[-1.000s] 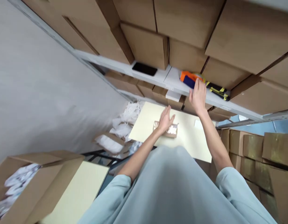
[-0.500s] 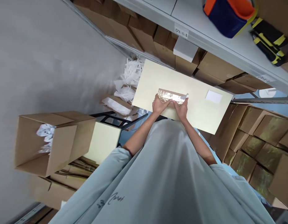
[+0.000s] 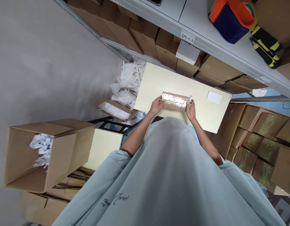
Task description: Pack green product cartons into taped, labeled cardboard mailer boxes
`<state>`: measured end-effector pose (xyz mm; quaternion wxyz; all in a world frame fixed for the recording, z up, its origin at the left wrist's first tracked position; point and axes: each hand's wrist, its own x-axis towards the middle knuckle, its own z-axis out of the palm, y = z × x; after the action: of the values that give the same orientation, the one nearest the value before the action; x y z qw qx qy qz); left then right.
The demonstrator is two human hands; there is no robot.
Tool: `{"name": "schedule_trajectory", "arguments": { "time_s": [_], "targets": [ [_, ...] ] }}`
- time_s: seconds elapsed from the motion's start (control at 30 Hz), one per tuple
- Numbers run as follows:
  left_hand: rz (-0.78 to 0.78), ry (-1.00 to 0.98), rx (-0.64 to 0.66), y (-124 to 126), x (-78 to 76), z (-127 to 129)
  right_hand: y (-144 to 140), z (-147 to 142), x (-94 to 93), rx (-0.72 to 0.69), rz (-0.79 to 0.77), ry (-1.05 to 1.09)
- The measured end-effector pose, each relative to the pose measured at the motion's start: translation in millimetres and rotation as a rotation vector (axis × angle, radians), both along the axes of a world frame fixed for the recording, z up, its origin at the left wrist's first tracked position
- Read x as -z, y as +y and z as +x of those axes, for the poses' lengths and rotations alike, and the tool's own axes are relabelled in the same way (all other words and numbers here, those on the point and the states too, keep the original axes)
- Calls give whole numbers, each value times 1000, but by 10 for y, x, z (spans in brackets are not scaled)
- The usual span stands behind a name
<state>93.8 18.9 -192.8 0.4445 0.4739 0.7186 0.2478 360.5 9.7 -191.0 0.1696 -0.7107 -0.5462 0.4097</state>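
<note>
We're in a stockroom aisle, grey floor to the left and a pale metal shelf (image 3: 201, 37) running overhead, packed with brown cartons. Below it sits a cream tabletop (image 3: 156, 81), and right at its near edge lies a flat brown packet (image 3: 175, 101) with a shiny strip of clear tape along its top. The left hand (image 3: 156, 105) is at the packet's left end, fingers curled and pressing on that end. The right hand (image 3: 191, 108) is at the right end, fingertips pinching a small white tab (image 3: 189, 99) that sticks up from the packet's corner. A white label (image 3: 214, 97) lies on the tabletop further right, well apart from the packet. Up on the shelf, an orange and blue tape dispenser (image 3: 231, 20) sits just beside a black and yellow tool (image 3: 267, 47). Down at lower left, an open cardboard box (image 3: 65, 150) holds white plastic bags, and more white bags (image 3: 128, 81) are heaped beside the tabletop's left end.
</note>
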Motion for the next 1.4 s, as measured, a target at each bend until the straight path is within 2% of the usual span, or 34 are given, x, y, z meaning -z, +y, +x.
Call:
{"name": "schedule_trajectory", "arguments": {
  "time_s": [0.13,0.27,0.33,0.4,0.47,0.53,0.6,0.7,0.8,0.87,0.93,1.07,1.17,1.27,1.33,1.4],
  "targets": [
    [36,96,24,63,-112,-80,-38,-34,-148,68,84,-61],
    [195,111,35,143,-246,-162,-39,-129,-242,80,181,-111],
    [250,104,31,194,-247,-213,-42,-185,-236,107,202,-99],
    [217,112,55,226,-183,-267,-69,-255,-190,126,172,-92],
    [100,145,101,211,-82,-323,-130,-339,-125,117,97,-99],
    [-16,169,159,146,6,-386,-218,-430,-70,100,21,-106],
    [-62,165,210,63,40,-459,-305,-509,-57,91,-30,-104],
    [-42,149,267,33,-8,-579,-338,-554,-149,81,-54,-106],
    [51,172,263,235,-117,-649,-169,-458,-401,92,36,-183],
    [182,163,257,482,-254,-615,48,-310,-683,93,181,-263],
    [343,115,271,755,-479,-501,328,-114,-1051,65,355,-345],
    [610,16,324,1166,-1142,-134,1053,289,-1856,-43,598,-582],
    [764,-28,307,1249,-1639,100,1687,457,-2281,-155,663,-780],
    [880,-42,263,1145,-1962,223,2263,481,-2421,-203,656,-892],
    [925,-27,226,1016,-2047,269,2564,478,-2395,-210,628,-911],
    [939,-1,182,873,-2044,322,2799,507,-2346,-214,580,-896]
  ]
}}
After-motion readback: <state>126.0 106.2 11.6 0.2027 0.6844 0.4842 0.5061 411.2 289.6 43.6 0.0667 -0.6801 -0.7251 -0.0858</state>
